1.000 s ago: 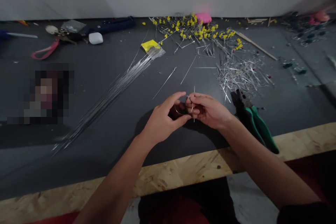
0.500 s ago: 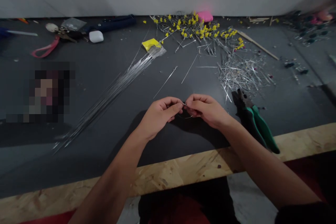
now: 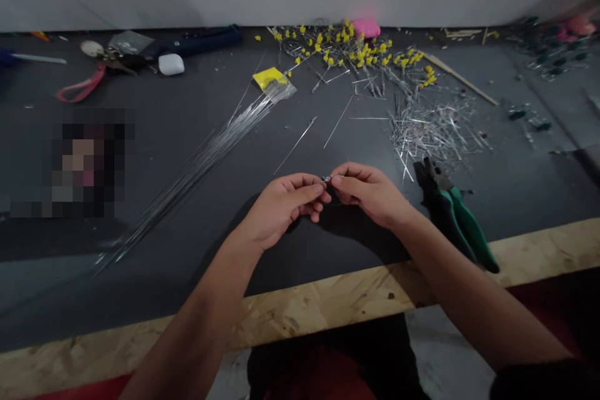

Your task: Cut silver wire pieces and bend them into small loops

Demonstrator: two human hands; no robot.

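Observation:
Between my fingertips is a thin piece of metal wire [image 3: 327, 179] with a small twisted part showing. My left hand [image 3: 296, 200] pinches it from the left, thumb against the fingers. From the right, my right hand [image 3: 363, 190] pinches the same wire, its fingers curled. The fingertips of both hands nearly meet just above the dark tabletop. Beyond them lie two single wires, one with a twisted end [image 3: 300, 139] and one plain straight wire [image 3: 338, 122]. Pliers with green and black handles [image 3: 457, 219] rest beside my right forearm.
A long bundle of straight wires [image 3: 197, 169] lies to the left, its far end in a yellow-labelled bag [image 3: 272, 79]. Behind are yellow-tipped wire pieces [image 3: 356, 53], a heap of short wires [image 3: 431, 131], a wooden stick [image 3: 462, 79], a pink lump [image 3: 366, 28] and a white case [image 3: 171, 64].
My fingertips have drawn slightly apart, so more of the twisted wire shows between them. The left fingers have shifted and spread a little. Things on the table stay where they were.

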